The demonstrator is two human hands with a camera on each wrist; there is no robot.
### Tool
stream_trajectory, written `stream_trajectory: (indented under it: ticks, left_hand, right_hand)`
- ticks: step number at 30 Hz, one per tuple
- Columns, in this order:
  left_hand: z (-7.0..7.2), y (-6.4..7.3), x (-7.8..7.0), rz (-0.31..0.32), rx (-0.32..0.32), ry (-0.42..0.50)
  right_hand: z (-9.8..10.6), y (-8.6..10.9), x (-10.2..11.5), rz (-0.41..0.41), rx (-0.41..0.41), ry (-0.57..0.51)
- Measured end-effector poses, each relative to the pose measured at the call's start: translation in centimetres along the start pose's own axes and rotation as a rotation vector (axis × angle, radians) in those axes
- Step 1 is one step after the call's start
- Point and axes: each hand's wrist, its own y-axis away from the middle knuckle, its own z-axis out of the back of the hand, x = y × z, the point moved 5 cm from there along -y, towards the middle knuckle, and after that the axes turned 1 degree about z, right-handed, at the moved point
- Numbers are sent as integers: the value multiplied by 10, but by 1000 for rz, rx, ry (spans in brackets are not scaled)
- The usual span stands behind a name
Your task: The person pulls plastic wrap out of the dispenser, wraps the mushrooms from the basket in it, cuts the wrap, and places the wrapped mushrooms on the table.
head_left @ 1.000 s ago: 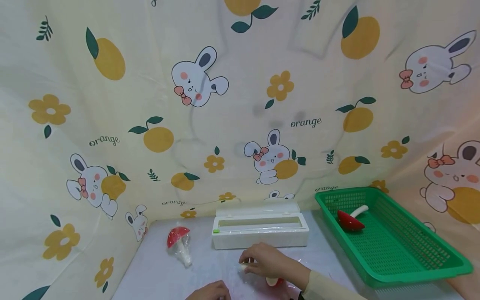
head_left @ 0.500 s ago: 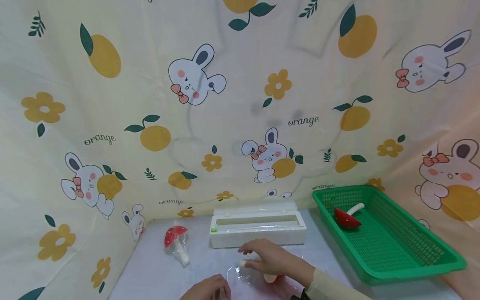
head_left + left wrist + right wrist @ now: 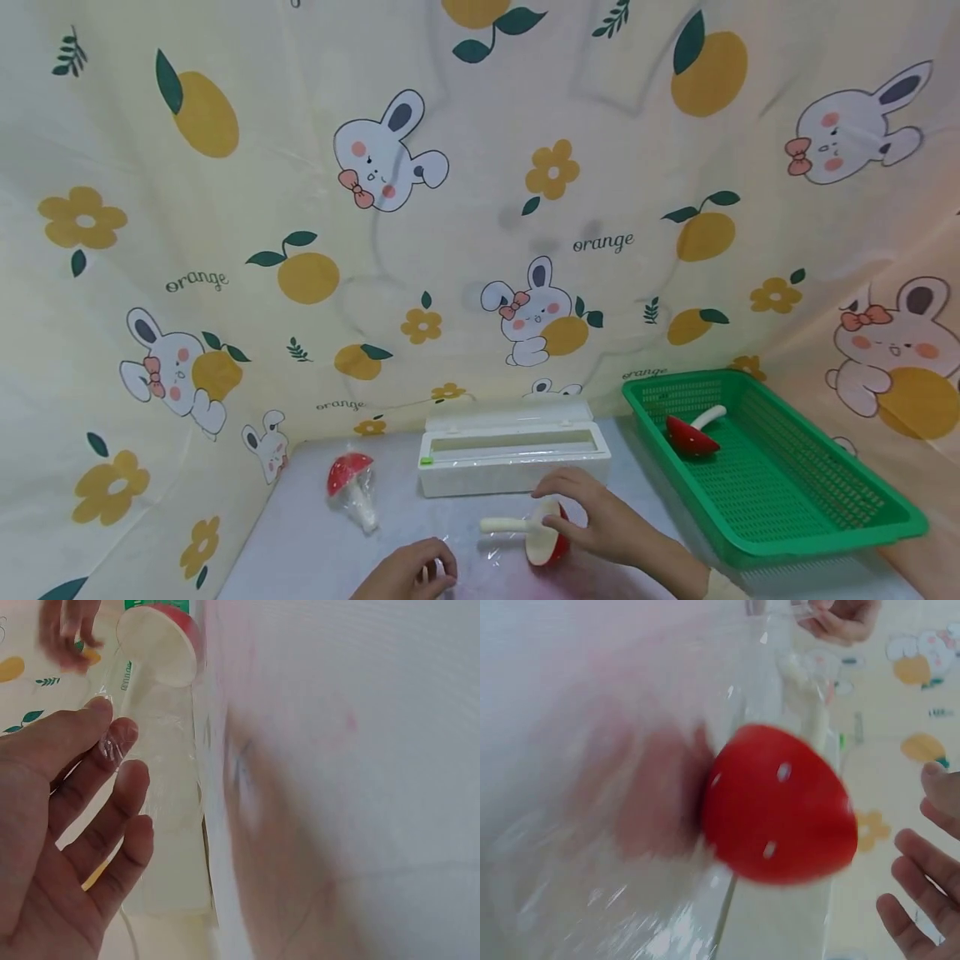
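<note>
A toy mushroom with a white-spotted red cap and cream stem lies on its side on clear plastic film, stem pointing left. Right beside its cap is my right hand, fingers spread and loosely bent; the right wrist view shows them apart from the cap. At the front, my left hand pinches an edge of the film between thumb and index finger, while the other fingers stay loosely curled. Much of the film is too transparent to trace in the head view.
Behind the hands stands a white film dispenser box with its lid raised. A film-wrapped toy mushroom lies at left. On the right, a green basket holds another mushroom. Patterned cloth hangs behind and at the sides.
My right hand has moved from the mushroom's stem rightward to beside its cap, uncovering the stem. My left hand has stayed at the front with small shifts.
</note>
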Motion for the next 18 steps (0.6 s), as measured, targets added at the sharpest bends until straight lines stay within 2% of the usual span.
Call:
stream_trajectory:
  ticks: [2, 6, 10, 14, 15, 18]
  left_hand:
    - [2, 1, -3, -17, -13, 0]
    - [5, 2, -6, -50, -25, -1]
    - [7, 4, -8, -112, -38, -5]
    - [9, 2, -7, -149, -51, 1]
    - [9, 2, -7, -149, -53, 3]
    - [10, 0, -7, -162, -53, -4]
  right_hand:
    - [5, 13, -8, -33, 20, -41]
    - [7, 39, -26, -122, 140, -171]
    - [3, 64, -42, -281, 256, -313]
    - [-2, 87, -54, -422, 326, -411]
    - [-3, 91, -57, -432, 342, -432]
    - [-3, 101, -60, -368, 390, -437]
